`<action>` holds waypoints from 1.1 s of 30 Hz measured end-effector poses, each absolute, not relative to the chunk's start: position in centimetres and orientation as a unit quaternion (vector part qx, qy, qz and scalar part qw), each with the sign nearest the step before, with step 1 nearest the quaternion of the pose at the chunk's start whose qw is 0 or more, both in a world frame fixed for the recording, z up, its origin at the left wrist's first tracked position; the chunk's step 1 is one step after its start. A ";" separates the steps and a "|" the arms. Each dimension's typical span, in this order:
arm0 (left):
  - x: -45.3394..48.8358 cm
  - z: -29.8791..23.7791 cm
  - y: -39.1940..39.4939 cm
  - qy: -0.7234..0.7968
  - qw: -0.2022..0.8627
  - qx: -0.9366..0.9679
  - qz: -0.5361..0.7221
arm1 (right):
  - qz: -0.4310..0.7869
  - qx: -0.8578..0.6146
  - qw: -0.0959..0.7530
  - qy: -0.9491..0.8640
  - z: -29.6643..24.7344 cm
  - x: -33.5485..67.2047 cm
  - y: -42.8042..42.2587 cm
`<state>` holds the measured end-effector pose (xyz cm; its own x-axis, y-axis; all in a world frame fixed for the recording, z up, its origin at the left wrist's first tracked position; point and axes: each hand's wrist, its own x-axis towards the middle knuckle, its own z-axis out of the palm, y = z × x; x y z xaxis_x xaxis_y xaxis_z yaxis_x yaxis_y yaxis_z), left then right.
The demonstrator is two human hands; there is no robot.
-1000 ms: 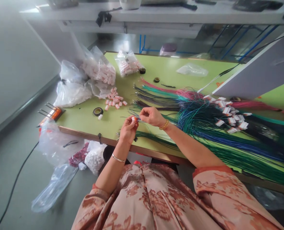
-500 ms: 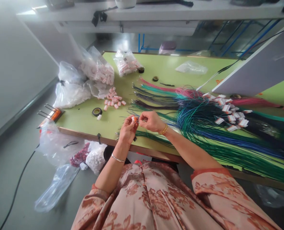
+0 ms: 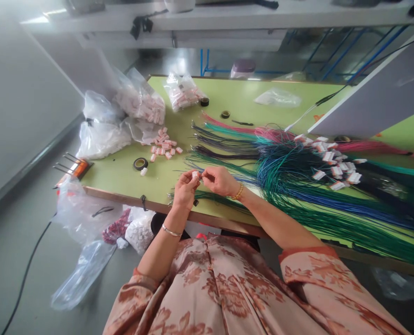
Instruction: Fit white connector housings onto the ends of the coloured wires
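Observation:
Between the thumb and fingers of my left hand [image 3: 185,191] is a small white connector housing [image 3: 195,174]. My right hand [image 3: 221,180] pinches right beside it, and its fingertips almost meet the housing. What the right fingers grip looks like a thin wire end, mostly hidden by the fingers. Both hands hover over the table's front edge, above spread bundles of wires. Green wires [image 3: 224,199] lie just below the right hand. Farther right, several white connectors [image 3: 339,170] sit attached on top of the wire bundles.
Loose orange-and-white connectors [image 3: 163,146] lie in a pile at the left, near a black tape roll [image 3: 140,163]. Bags of connectors [image 3: 182,93] stand behind. An orange tool with metal prongs [image 3: 76,172] sits at the table's left corner. A grey panel [image 3: 374,93] rises at right.
The connector housing has turned in my left fingers; its orange side faced up before and its white side shows now. Both hands stay close together in nearly the same place.

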<state>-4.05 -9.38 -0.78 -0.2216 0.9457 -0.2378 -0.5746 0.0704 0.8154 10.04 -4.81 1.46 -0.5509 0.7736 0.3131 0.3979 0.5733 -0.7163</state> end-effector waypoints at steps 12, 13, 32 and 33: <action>-3.3 -1.0 -8.9 0.431 0.597 0.220 0.639 | 0.314 -0.369 0.288 -0.826 1.4 11.3 -2.8; -3.3 -1.0 -8.6 0.428 0.600 0.212 0.642 | 0.326 -0.376 0.297 -0.815 1.5 11.7 -1.5; -3.4 -2.1 -7.5 0.432 0.617 0.173 0.635 | 0.081 -0.549 0.074 -0.829 -0.2 12.0 7.3; -3.4 -2.1 -7.5 0.430 0.618 0.175 0.634 | 0.077 -0.551 0.085 -0.827 -0.1 12.1 7.3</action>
<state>-3.41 -7.51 -2.11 -0.1738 0.9348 -0.3099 -0.6339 0.1346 0.7616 12.14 7.28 -0.08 -0.3790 0.9237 0.0563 0.8973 0.3817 -0.2218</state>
